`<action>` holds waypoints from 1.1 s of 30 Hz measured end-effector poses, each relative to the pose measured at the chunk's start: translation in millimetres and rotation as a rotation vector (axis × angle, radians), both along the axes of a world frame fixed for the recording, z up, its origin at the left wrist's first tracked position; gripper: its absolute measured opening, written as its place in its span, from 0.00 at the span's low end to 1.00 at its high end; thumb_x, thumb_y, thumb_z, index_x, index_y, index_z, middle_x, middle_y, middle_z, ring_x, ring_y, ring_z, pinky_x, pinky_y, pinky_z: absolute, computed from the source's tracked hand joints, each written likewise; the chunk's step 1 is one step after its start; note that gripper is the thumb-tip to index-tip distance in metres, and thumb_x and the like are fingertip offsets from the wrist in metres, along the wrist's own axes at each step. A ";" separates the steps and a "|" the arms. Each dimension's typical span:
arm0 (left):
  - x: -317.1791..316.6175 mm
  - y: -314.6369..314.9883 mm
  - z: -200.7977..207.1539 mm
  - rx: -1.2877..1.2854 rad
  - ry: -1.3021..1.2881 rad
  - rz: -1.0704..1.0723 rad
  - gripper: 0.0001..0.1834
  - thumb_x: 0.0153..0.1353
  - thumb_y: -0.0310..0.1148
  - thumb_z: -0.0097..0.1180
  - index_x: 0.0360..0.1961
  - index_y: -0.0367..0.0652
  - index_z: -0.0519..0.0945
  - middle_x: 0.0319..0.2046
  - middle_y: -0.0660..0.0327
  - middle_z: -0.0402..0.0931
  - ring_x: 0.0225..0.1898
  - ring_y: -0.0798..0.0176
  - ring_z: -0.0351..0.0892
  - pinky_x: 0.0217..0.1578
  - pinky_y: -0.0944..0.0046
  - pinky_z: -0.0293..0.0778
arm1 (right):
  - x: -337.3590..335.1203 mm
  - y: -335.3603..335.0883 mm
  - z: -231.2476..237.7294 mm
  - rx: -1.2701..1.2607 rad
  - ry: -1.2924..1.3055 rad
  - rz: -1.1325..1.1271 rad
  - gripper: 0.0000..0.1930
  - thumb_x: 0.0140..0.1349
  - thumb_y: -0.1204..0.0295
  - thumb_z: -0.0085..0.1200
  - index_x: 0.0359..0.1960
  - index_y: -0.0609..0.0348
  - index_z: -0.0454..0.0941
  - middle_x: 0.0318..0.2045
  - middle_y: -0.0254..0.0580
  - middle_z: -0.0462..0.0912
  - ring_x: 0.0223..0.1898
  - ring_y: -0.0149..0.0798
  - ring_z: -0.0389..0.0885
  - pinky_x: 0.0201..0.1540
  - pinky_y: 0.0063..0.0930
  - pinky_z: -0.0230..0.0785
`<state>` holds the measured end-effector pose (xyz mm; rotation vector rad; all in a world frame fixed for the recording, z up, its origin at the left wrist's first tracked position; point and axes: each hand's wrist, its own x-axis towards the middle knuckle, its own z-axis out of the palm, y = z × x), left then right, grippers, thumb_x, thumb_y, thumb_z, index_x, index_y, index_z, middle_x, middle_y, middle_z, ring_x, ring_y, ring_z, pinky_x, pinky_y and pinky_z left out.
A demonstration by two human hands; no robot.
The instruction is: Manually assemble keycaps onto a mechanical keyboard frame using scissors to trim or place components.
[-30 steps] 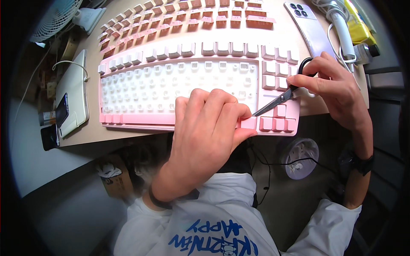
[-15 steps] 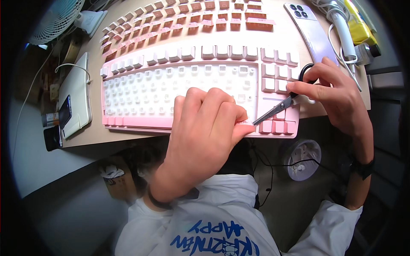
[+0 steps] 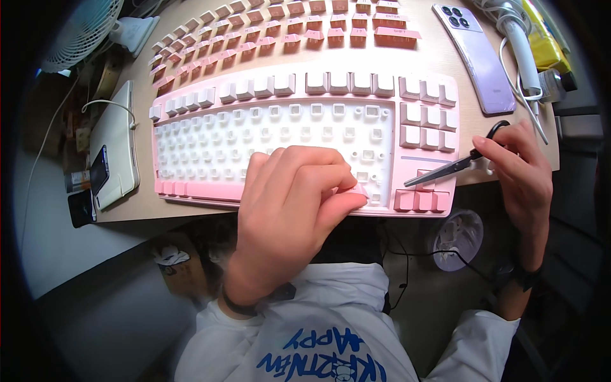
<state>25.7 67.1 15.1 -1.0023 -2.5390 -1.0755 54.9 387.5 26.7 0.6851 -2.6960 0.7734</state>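
Note:
My left hand (image 3: 289,207) lies over the front of a pink keyboard (image 3: 425,155). Its thumb and forefinger pinch a pink keycap (image 3: 361,190) low over the bottom row, near the right end of the bare white switch area; whether the cap touches a switch I cannot tell. My right hand (image 3: 519,169) has its fingers in the handle of a pair of black-handled scissors (image 3: 449,169). The blades are together, pointing left above the arrow keys (image 3: 422,200), apart from the pinched cap. My left palm hides part of the lower switch rows.
Rows of loose pink keycaps (image 3: 293,38) stand behind the keyboard. A lilac phone (image 3: 477,63) and a white corded wand-like device (image 3: 522,51) lie at the right. At left are a white case (image 3: 121,153) and a fan (image 3: 83,32). A bin (image 3: 458,242) stands below the desk edge.
The scissors' tips have drawn away to the right from the pinched keycap, along with my right hand. My left hand has shifted slightly left and down, still pinching the cap.

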 end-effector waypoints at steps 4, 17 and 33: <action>-1.8 -1.4 -1.4 0.007 -0.010 0.021 0.11 0.58 0.20 0.71 0.40 0.38 0.82 0.37 0.55 0.85 0.37 0.59 0.80 0.39 0.65 0.77 | 12.8 0.6 -7.2 -0.043 0.005 -0.063 0.23 0.52 0.88 0.60 0.52 0.62 0.88 0.35 0.41 0.80 0.35 0.38 0.72 0.34 0.29 0.62; -6.0 -3.6 -8.4 0.058 -0.044 0.059 0.14 0.56 0.21 0.69 0.44 0.43 0.83 0.34 0.63 0.79 0.32 0.58 0.76 0.37 0.60 0.67 | 28.7 -5.1 -21.4 -0.138 0.059 -0.094 0.25 0.52 0.90 0.57 0.54 0.67 0.86 0.37 0.46 0.79 0.36 0.40 0.75 0.39 0.30 0.65; -1.2 -16.0 12.3 -0.096 -0.111 -0.053 0.23 0.55 0.16 0.62 0.54 0.35 0.85 0.42 0.53 0.82 0.42 0.54 0.80 0.44 0.60 0.75 | 51.2 -14.9 -32.4 -0.224 0.000 -0.184 0.25 0.55 0.91 0.55 0.56 0.68 0.85 0.39 0.48 0.79 0.37 0.42 0.75 0.40 0.29 0.65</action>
